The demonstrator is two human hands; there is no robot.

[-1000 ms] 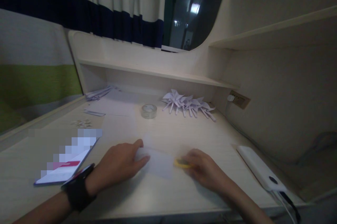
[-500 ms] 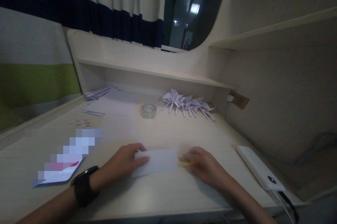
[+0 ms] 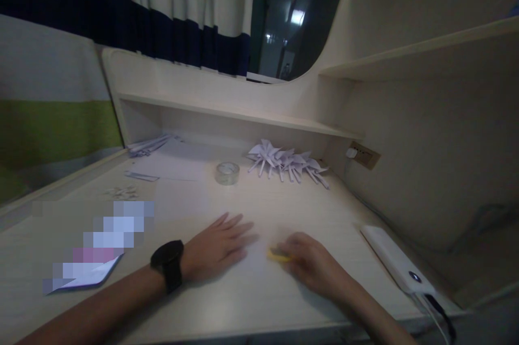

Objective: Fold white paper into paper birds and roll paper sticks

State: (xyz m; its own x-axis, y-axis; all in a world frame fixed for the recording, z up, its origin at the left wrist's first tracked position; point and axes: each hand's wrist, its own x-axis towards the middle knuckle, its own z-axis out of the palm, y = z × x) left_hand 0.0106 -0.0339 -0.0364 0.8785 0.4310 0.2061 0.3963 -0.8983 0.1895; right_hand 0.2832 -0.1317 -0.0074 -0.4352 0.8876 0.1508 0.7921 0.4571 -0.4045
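My left hand (image 3: pixel 221 245), with a black watch at its wrist, lies flat with the fingers spread over a white sheet of paper (image 3: pixel 256 257). Most of that sheet is under the hand, and its edges are smeared by motion. To the right, my right hand (image 3: pixel 306 258) is closed around a small yellow and dark tool (image 3: pixel 279 256). The tool's near end points left at the paper's right side; blur and the fingers hide its exact kind.
Several white paper pinwheels (image 3: pixel 284 160) lie at the back, right of a roll of clear tape (image 3: pixel 227 173). Paper sheets (image 3: pixel 174 158), rolled paper sticks (image 3: pixel 152 145) and small paper bits (image 3: pixel 124 192) lie left. A phone (image 3: pixel 95 274) is near my left arm; a white power bank (image 3: pixel 395 258) with cables stands right.
My left hand has let go of its pinch on the paper's left edge and now spreads flat over it, further right. The paper has come down. My right hand keeps the yellow tool.
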